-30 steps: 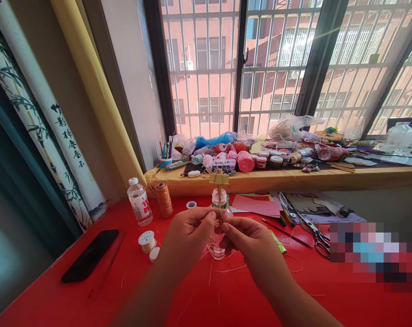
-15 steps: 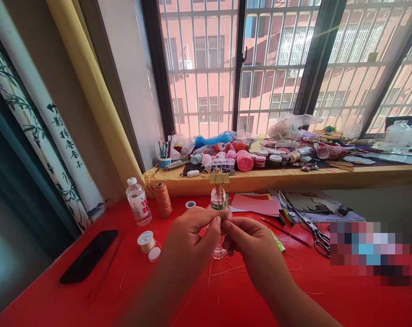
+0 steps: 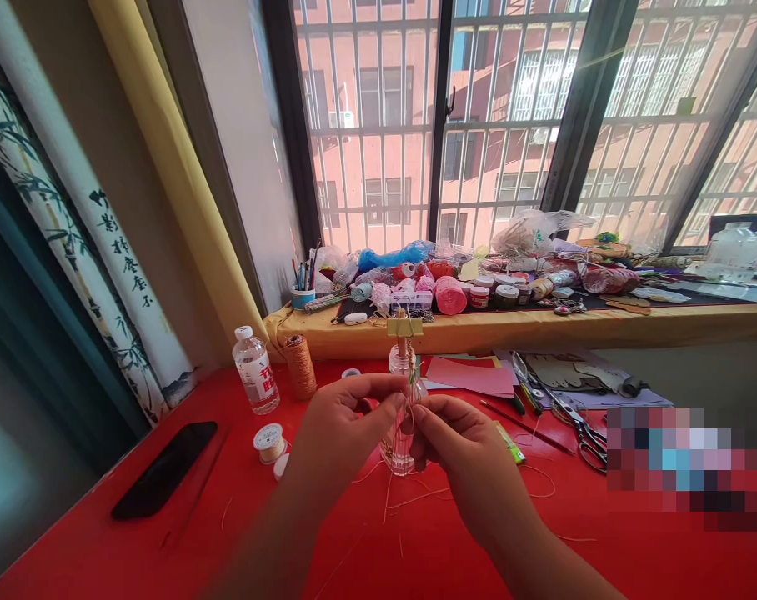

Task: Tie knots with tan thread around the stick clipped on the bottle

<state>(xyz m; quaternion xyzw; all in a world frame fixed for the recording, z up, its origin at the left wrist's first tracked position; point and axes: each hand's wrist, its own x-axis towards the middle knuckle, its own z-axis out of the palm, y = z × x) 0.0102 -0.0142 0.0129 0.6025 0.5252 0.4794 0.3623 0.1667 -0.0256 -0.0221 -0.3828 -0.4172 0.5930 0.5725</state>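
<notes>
Thin tan cords (image 3: 410,410) hang down in front of a clear bottle (image 3: 398,457) that stands upright on the red table. A yellow binder clip (image 3: 405,327) sits above the bottle's mouth, on a brown stick (image 3: 403,345) rising from it. My left hand (image 3: 347,429) is closed at the cords, thumb and index finger close together. From the other side, my right hand (image 3: 463,433) pinches the cords with its thumb and index finger, its other fingers curled. Both hands partly cover the bottle, and the exact cord ends in the fingers are too small to make out.
A labelled water bottle (image 3: 255,371), an orange cord cone (image 3: 299,367), a white thread spool (image 3: 269,443) and a phone (image 3: 164,469) are on the left. Scissors (image 3: 579,429), a pencil (image 3: 525,426) and pink paper (image 3: 471,377) lie right. Craft supplies crowd the windowsill (image 3: 478,332).
My left hand has shifted slightly, its index finger now raised and straighter, with a gap showing between fingers and thumb. My right hand stays nearly in place at the cords.
</notes>
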